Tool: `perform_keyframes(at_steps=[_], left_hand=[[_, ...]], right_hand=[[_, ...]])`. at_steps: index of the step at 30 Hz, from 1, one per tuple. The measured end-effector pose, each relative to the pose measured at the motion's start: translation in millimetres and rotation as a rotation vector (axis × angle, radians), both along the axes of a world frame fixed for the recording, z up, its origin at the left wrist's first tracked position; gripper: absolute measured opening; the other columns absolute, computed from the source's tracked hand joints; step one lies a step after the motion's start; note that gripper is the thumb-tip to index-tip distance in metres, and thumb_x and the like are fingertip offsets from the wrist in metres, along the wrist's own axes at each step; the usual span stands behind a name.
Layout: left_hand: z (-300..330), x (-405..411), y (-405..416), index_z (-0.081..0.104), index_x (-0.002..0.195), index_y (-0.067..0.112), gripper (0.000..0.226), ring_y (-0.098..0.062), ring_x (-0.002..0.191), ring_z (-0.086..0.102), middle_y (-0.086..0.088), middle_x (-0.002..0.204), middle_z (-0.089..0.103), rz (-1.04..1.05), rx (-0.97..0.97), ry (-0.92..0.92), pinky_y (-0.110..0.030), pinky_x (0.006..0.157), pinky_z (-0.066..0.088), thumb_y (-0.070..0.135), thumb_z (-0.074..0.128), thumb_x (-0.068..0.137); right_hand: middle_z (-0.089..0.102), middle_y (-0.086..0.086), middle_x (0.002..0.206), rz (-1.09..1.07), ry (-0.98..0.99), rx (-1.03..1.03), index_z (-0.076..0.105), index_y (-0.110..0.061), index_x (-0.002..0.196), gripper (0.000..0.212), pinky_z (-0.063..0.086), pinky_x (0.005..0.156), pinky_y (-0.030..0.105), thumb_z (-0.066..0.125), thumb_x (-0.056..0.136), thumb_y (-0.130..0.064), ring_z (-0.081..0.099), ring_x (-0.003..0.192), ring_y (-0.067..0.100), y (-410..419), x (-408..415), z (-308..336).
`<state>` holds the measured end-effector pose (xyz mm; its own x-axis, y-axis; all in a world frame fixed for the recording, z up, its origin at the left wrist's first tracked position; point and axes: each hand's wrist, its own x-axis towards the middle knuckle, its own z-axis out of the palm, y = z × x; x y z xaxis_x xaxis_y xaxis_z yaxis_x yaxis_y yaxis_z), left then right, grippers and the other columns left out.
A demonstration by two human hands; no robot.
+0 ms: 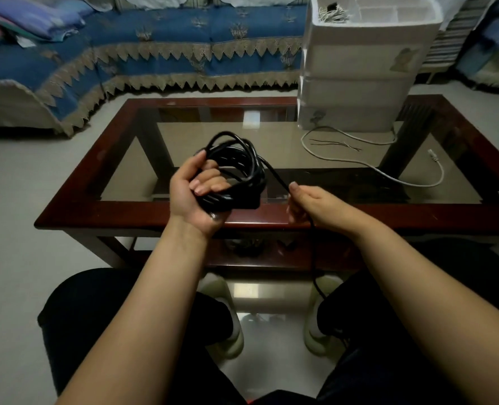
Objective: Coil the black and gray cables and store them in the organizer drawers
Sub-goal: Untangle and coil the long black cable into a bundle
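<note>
Head view: left hand (194, 190) grips the black cable (236, 168) coil, fingers curled through the loops, held above the near edge of the coffee table (102, 159). Right hand (306, 204) pinches the loose tail, which drops past the wrist toward the floor between the knees. Gray cable (368, 165) lies uncoiled on the glass, just in front of the organizer (356, 92), whose top drawer is open. Risks: the loops look uneven, so if the left grip loosens they may spring apart or tangle. The hanging tail could snag on the table edge or a shoe and jerk the coil, and a bulky bundle may not fit in a drawer. Hard to tell: how much tail is left, since its end is lost against the dark trousers. Drawer contents are blurred, and the thin wires beside the gray cable are unclear.
</note>
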<state>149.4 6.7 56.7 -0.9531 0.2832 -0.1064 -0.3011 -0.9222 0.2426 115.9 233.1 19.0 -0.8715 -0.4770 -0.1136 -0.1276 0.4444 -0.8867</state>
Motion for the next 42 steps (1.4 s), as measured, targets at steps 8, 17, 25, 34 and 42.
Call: perform_keyframes(at_steps=[8, 17, 25, 34, 42], left_hand=[[-1, -9, -13, 0.042, 0.061, 0.018, 0.037, -0.003, 0.029, 0.034, 0.009, 0.037, 0.034, 0.422, -0.066, -0.287, -0.015, 0.037, 0.037, 0.023, 0.052, 0.096], [1, -4, 6, 0.057, 0.086, 0.014, 0.028, -0.004, 0.043, 0.04, 0.008, 0.049, 0.044, 0.539, -0.75, -0.252, -0.019, 0.048, 0.038, 0.041, 0.059, 0.092], [-2, 8, 23, 0.057, 0.067, 0.013, 0.04, -0.015, 0.047, 0.057, 0.001, 0.049, 0.057, 0.33, -1.434, 0.068, -0.034, 0.062, 0.052, 0.046, 0.06, 0.089], [3, 19, 23, 0.068, 0.092, 0.007, 0.073, -0.024, 0.063, 0.067, -0.011, 0.069, 0.067, -0.21, -1.381, 0.121, -0.03, 0.059, 0.051, 0.074, 0.052, 0.067], [1, 24, 33, 0.042, 0.047, 0.013, 0.07, -0.014, 0.037, 0.043, -0.002, 0.042, 0.038, -0.298, -1.204, 0.129, -0.03, 0.056, 0.051, 0.082, 0.032, 0.061]], right_hand=[[0.056, 0.001, 0.077, -0.337, -0.092, 0.005, 0.056, -0.019, 0.108, 0.018, 0.044, 0.052, 0.021, 0.045, 0.1, -0.029, 0.051, 0.06, 0.009, -13, 31, -2], [0.063, 0.002, 0.082, 0.073, 0.632, 0.816, 0.063, -0.02, 0.096, 0.03, 0.051, 0.064, 0.036, 0.04, 0.098, -0.04, 0.062, 0.078, 0.025, -44, 64, 37], [0.064, -0.003, 0.107, 0.399, 0.846, 0.818, 0.064, -0.027, 0.113, 0.026, 0.053, 0.074, 0.035, 0.05, 0.093, -0.036, 0.063, 0.097, 0.022, -55, 59, 69], [0.057, -0.009, 0.07, 0.149, 0.949, 0.53, 0.056, -0.025, 0.084, 0.055, 0.02, 0.048, 0.014, 0.054, 0.066, -0.076, 0.045, 0.059, 0.01, -39, 32, 80], [0.052, -0.011, 0.07, 0.06, 0.588, 0.542, 0.043, -0.025, 0.091, 0.049, 0.031, 0.051, 0.024, 0.067, 0.07, -0.063, 0.048, 0.063, 0.005, -44, 23, 72]])
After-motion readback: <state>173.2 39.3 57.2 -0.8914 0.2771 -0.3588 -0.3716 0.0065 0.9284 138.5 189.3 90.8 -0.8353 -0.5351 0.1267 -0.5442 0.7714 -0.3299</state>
